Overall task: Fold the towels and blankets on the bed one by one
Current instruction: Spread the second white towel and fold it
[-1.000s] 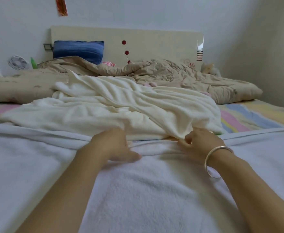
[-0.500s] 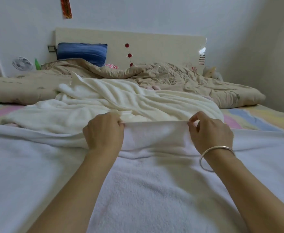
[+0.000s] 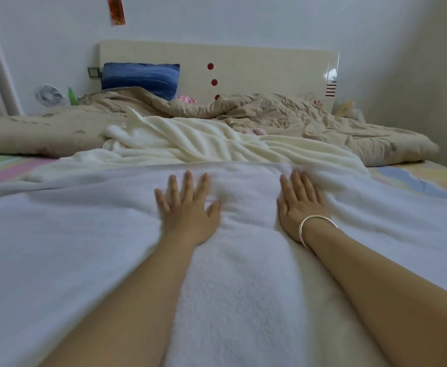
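On the spread white terry towel, the left hand and right hand press flat with straight fingers, grasping nothing, probably smoothing it for folding.

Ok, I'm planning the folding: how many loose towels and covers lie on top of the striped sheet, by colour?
White towel: 1
Cream blanket: 1
Beige quilt: 1
Total: 3

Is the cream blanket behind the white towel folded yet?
Not folded. The cream blanket lies crumpled in loose ridges behind the white towel; no neat edges or stacked layers show.
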### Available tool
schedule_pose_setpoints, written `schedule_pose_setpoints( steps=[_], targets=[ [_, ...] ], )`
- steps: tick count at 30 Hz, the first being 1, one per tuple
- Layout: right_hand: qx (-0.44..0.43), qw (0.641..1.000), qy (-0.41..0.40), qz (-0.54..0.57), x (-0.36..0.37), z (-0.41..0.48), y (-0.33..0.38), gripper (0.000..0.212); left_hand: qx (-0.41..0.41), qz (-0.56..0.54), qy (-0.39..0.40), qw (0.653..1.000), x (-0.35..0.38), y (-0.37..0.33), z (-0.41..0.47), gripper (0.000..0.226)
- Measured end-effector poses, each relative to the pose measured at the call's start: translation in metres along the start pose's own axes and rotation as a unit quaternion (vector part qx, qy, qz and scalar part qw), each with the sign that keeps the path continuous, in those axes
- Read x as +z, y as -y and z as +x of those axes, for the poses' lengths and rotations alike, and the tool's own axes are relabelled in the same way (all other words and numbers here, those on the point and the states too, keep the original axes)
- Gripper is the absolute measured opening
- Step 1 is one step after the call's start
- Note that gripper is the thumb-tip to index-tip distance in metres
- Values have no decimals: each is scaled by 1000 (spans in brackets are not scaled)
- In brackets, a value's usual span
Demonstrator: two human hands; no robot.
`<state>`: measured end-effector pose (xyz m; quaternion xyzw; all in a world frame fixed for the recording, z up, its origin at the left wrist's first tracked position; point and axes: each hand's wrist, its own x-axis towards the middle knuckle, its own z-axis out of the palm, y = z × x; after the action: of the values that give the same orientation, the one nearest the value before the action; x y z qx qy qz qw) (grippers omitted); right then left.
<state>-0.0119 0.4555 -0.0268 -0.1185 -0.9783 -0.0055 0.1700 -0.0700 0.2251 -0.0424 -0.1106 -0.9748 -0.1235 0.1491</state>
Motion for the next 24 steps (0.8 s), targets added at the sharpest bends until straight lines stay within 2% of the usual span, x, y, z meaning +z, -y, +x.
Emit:
schedule_pose_setpoints(
  steps=[3, 5, 8, 10, 13, 16, 20, 24],
  targets=[
    [13, 994, 74, -75, -23, -5, 5, 60, 15, -22, 61, 998, -13, 8, 1, 70],
    [20, 990, 106, -91, -44, -19, 14, 65, 16, -79, 43, 996, -30, 24, -13, 65],
    [-9, 988, 148, -35, -74, -62, 51, 65, -26, -144, -5, 989, -67, 70, -69, 54],
    [-46, 978, 204, 6, -86, -101, 89, 65, -45, -119, -3, 992, -90, 104, -115, 53],
    [-101, 957, 266, 51, -96, -162, 166, 66, -58, -73, 43, 995, -127, 156, -185, 68],
    [-143, 943, 292, 73, -110, -223, 258, 70, -79, -45, 56, 994, -170, 214, -258, 64],
    [-195, 934, 284, 93, -128, -282, 365, 66, -158, 8, 42, 987, -222, 301, -336, 45],
    [-285, 908, 292, 98, -147, -353, 468, 67, -230, 34, 35, 972, -267, 392, -421, 45]
  ],
)
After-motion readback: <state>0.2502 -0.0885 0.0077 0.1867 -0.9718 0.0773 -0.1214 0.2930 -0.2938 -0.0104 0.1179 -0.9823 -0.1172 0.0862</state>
